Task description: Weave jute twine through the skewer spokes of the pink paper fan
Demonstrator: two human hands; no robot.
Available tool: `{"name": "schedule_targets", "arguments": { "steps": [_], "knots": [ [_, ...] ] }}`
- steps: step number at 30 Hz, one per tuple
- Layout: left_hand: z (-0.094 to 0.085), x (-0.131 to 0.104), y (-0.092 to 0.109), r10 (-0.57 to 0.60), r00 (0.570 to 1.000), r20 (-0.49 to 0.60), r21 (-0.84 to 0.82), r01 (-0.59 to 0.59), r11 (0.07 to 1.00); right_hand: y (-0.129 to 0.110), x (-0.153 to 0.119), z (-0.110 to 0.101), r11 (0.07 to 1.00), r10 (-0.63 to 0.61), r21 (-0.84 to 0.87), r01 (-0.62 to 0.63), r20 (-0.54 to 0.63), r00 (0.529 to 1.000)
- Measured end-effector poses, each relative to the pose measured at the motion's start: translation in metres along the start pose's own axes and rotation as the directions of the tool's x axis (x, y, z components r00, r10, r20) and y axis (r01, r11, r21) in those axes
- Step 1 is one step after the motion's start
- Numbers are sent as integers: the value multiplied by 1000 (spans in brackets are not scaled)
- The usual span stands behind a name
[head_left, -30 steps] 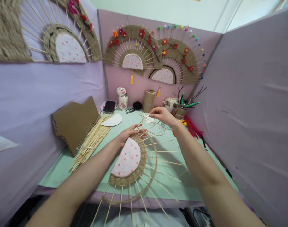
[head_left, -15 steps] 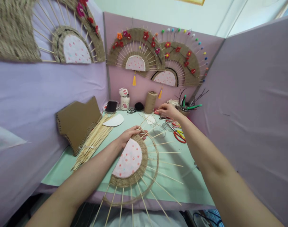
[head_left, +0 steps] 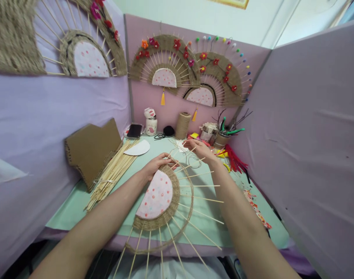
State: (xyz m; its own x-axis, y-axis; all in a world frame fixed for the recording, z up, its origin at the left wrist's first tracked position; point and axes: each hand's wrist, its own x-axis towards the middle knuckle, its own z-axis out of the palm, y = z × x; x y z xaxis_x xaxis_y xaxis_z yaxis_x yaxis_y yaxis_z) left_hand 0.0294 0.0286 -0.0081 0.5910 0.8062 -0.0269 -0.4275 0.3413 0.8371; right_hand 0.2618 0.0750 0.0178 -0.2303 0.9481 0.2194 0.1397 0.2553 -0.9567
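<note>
A half-round woven fan leans over the table's front edge, with thin sticks fanning out from a band of twine. Its flat centre is white with pink and red dots. One ring of twine crosses the sticks further out. My left hand is closed on the fan's upper end, around the band and sticks. Just right of it, my right hand pinches thin twine near the stick tips; the exact grip is small and partly hidden. Loose twine lies in loops below that hand.
A bundle of sticks, brown cardboard and a white paper half-circle lie left. Behind stand a twine spool, a white jar and a pot with green-handled pliers. Red strips lie right. Finished fans hang behind.
My right hand has come back toward the fan, down and to the left. My left hand keeps its hold on the fan. The view has shifted slightly.
</note>
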Motion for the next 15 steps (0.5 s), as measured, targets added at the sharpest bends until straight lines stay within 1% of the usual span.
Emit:
{"name": "schedule_targets", "arguments": {
  "steps": [2,3,5,7,8,11,12,15],
  "knots": [
    [2,-2,2,22,1000,2,1,-22,1000,3,2,9,961,48,267,-76,109,993],
    [2,-3,3,24,1000,7,4,-24,1000,5,1,13,929,68,349,-119,157,985],
    [3,-4,4,16,1000,16,9,-16,1000,8,-4,20,889,85,422,-180,234,968],
    [2,-3,4,7,1000,21,8,-7,1000,10,-11,27,877,83,436,-201,274,958],
    [2,-2,4,6,1000,21,5,-6,1000,11,-15,31,875,79,443,-197,272,959],
    [1,-2,4,17,1000,-4,-2,-17,1000,13,-26,41,878,84,449,-164,192,978],
    [1,-2,5,26,999,-18,-2,-26,1000,13,-30,44,888,102,425,-175,190,977],
    [2,-3,8,49,997,-54,3,-49,999,12,-40,46,925,171,296,-240,240,955]
  ]
}}
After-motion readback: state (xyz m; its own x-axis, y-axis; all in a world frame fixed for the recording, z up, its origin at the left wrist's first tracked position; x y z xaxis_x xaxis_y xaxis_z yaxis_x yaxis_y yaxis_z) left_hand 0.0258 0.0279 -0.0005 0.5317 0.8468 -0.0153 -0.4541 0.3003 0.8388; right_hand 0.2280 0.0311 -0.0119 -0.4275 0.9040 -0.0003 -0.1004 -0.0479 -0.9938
